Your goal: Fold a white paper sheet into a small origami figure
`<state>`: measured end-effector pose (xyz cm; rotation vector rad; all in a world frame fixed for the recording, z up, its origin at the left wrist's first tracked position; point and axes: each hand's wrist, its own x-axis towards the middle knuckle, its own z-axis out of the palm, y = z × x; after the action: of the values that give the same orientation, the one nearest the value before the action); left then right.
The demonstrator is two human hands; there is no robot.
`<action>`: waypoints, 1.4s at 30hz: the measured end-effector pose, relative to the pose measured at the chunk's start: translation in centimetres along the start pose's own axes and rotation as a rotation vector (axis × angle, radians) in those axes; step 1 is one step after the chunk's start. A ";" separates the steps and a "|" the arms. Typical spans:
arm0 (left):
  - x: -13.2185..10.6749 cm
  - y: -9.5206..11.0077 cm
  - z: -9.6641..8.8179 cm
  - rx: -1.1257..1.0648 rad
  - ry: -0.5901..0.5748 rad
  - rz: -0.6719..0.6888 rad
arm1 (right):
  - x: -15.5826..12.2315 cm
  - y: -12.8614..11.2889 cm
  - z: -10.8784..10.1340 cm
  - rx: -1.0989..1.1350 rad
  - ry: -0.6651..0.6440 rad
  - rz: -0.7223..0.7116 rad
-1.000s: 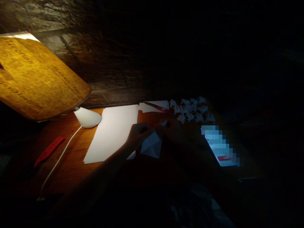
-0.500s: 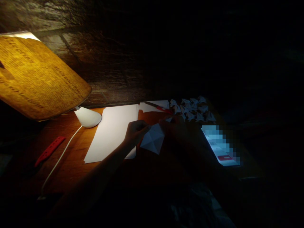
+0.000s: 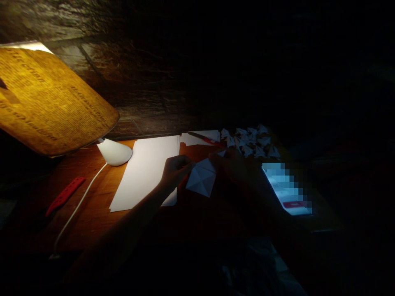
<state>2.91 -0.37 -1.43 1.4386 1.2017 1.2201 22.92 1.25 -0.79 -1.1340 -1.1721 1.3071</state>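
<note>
A small creased sheet of white paper [image 3: 201, 179] hangs between my two hands above the dark wooden table. Fold lines cross near its middle. My left hand [image 3: 177, 169] pinches its upper left edge between thumb and fingers. At the upper right, my right hand [image 3: 226, 162] is closed on the paper, and a white corner sticks out above its fingers. That hand lies in deep shadow, so its fingers show only in part. Beyond it sit several folded paper figures [image 3: 253, 142], grouped at the back of the table.
A stack of white paper [image 3: 148, 172] lies left of centre. Behind the hands, a red-handled knife-like tool [image 3: 205, 139] rests on smaller sheets [image 3: 212, 135]. A lit phone [image 3: 286, 193] lies right. Left are a lamp [image 3: 58, 98], its cord [image 3: 80, 201] and a red strip-like object [image 3: 65, 195].
The creased paper has shifted slightly right and up and turned a little between my hands. Both hands keep their hold on it. The other things stay where they were.
</note>
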 end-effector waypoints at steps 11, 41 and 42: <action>-0.2 0.4 0.3 0.001 0.008 0.036 | -0.2 -0.4 0.2 -0.029 -0.004 -0.025; -0.6 -0.2 0.5 0.018 -0.123 0.021 | -0.6 -0.6 0.8 -0.009 -0.082 0.008; -0.6 -0.3 0.5 0.010 -0.129 0.019 | -0.6 -0.6 0.8 0.017 -0.083 0.006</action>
<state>3.34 -0.92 -1.90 1.5150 1.1104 1.1174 22.20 0.67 -0.12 -1.0803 -1.2162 1.3777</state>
